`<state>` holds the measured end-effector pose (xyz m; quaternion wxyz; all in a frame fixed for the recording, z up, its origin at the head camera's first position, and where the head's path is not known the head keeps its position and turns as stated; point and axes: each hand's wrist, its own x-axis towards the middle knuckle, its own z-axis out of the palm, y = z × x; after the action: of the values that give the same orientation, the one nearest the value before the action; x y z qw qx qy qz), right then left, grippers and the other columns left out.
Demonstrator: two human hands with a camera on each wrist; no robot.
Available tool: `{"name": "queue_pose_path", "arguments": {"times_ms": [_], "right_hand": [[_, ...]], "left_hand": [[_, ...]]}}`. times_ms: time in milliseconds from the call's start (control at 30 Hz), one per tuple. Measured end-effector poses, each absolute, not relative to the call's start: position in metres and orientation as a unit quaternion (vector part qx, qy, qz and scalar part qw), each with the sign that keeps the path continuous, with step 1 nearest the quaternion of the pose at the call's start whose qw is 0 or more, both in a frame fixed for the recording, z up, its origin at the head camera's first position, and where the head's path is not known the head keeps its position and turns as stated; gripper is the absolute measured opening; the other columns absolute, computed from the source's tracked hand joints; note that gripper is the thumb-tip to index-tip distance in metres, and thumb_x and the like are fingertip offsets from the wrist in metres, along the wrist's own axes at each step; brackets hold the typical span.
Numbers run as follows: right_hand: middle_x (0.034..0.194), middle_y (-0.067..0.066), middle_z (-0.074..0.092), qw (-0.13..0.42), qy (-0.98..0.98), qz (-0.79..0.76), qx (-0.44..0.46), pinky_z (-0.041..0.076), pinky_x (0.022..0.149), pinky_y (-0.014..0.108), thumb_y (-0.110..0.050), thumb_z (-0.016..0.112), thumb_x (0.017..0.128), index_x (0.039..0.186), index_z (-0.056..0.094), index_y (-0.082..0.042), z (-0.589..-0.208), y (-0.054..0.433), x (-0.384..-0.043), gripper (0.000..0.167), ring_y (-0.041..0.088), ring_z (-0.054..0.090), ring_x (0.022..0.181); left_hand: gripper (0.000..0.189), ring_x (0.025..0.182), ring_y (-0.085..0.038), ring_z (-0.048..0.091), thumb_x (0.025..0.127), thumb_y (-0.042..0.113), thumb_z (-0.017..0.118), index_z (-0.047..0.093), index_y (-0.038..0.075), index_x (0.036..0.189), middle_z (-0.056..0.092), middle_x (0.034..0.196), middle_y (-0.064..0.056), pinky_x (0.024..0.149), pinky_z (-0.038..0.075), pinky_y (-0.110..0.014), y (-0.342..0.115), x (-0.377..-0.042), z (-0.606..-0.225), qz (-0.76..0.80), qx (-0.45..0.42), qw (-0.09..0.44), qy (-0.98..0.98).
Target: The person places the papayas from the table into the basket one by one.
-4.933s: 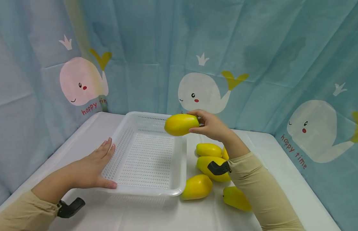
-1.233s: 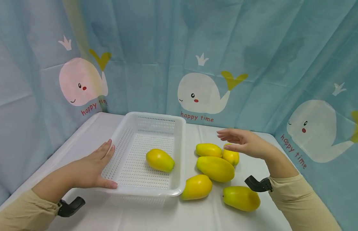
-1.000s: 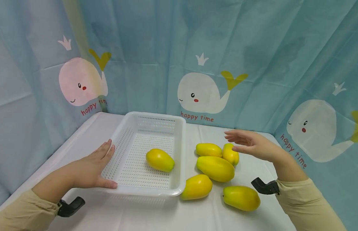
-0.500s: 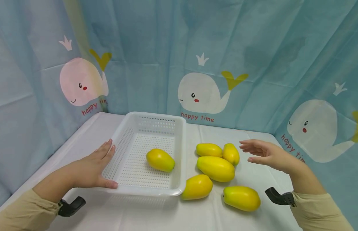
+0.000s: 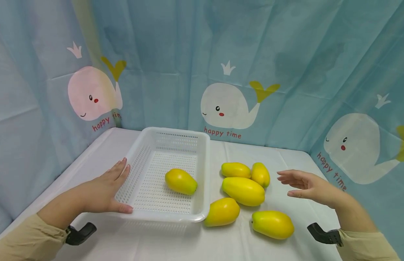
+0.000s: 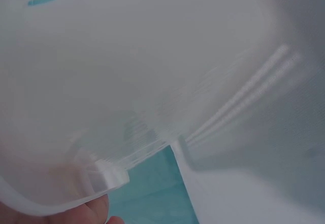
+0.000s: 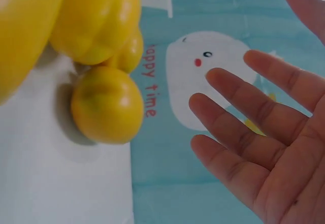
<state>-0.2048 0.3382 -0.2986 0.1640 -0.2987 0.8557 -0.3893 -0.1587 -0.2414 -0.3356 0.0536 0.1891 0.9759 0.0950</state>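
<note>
My left hand (image 5: pixel 100 193) rests with straight fingers on the left side of a white perforated plastic basket (image 5: pixel 166 216), its thumb at the front corner. In the left wrist view, fingertips (image 6: pixel 89 213) show at the rim beneath the pale basket wall (image 6: pixel 111 71). Inside the basket lies one yellow-green papaya (image 5: pixel 180 181). To the right of the basket, several more papayas lie on the table, among them a long one (image 5: pixel 243 191) and one near the front (image 5: pixel 273 224). Right of these, my right hand (image 5: pixel 311 187) hovers with spread, relaxed fingers, holding nothing.
A white cloth (image 5: pixel 149 243) covers the table. Blue curtains (image 5: pixel 169 98) printed with whales surround it at the back and sides. One papaya (image 5: pixel 222 212) lies right against the basket's front right corner. Each wrist wears a black camera mount (image 5: pixel 324 235).
The papaya my right hand held over the basket earlier now lies inside it, released. Since then the right hand has drawn right and toward me. The left hand has stayed put.
</note>
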Motion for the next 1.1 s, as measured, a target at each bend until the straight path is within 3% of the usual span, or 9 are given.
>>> {"name": "queue_pose_path", "arguments": {"times_ms": [133,433,667,933,1100], "right_hand": [[0.132,0.024,0.043,0.196,0.853,-0.395,-0.279,0.047,0.085,0.02,-0.009,0.058,0.089,0.136,0.039,-0.006,-0.311,0.342,-0.2,0.051,-0.004,0.049,0.111],[0.136,0.031,0.035,0.26,0.833,-0.41,-0.264,0.042,0.087,0.016,-0.009,0.056,0.09,0.139,0.035,-0.008,-0.336,0.349,-0.192,0.053,-0.004,0.047,0.112],[0.137,0.029,0.035,0.295,0.822,-0.42,-0.249,0.037,0.092,0.014,-0.01,0.058,0.088,0.139,0.033,-0.006,-0.351,0.35,-0.187,0.057,0.009,0.048,0.117],[0.136,0.031,0.035,0.323,0.806,-0.434,-0.241,0.04,0.086,0.013,-0.011,0.06,0.087,0.139,0.031,-0.001,-0.361,0.348,-0.186,0.061,0.0,0.05,0.11],[0.135,0.025,0.039,0.333,0.808,-0.423,-0.239,0.041,0.086,0.015,-0.012,0.06,0.087,0.139,0.032,-0.003,-0.362,0.348,-0.189,0.061,0.003,0.051,0.111]], "left_hand": [[0.133,0.136,-0.042,0.007,0.054,0.084,0.051,0.012,-0.006,0.143,-0.001,0.15,-0.024,0.101,0.02,-0.062,-0.241,-0.159,-0.336,0.096,0.187,0.056,0.976],[0.134,0.136,-0.042,0.006,0.053,0.085,0.051,0.012,-0.006,0.143,-0.001,0.15,-0.024,0.102,0.02,-0.061,-0.241,-0.159,-0.335,0.095,0.185,0.059,0.976],[0.133,0.136,-0.042,0.006,0.054,0.084,0.051,0.011,-0.005,0.144,-0.002,0.151,-0.023,0.101,0.021,-0.062,-0.241,-0.159,-0.337,0.097,0.185,0.06,0.976],[0.134,0.136,-0.042,0.006,0.054,0.085,0.05,0.009,-0.005,0.144,-0.004,0.151,-0.023,0.101,0.021,-0.062,-0.242,-0.159,-0.335,0.097,0.185,0.06,0.976],[0.133,0.137,-0.041,0.006,0.054,0.085,0.05,0.01,-0.005,0.144,-0.003,0.151,-0.022,0.102,0.02,-0.061,-0.242,-0.158,-0.335,0.098,0.185,0.057,0.976]]}}
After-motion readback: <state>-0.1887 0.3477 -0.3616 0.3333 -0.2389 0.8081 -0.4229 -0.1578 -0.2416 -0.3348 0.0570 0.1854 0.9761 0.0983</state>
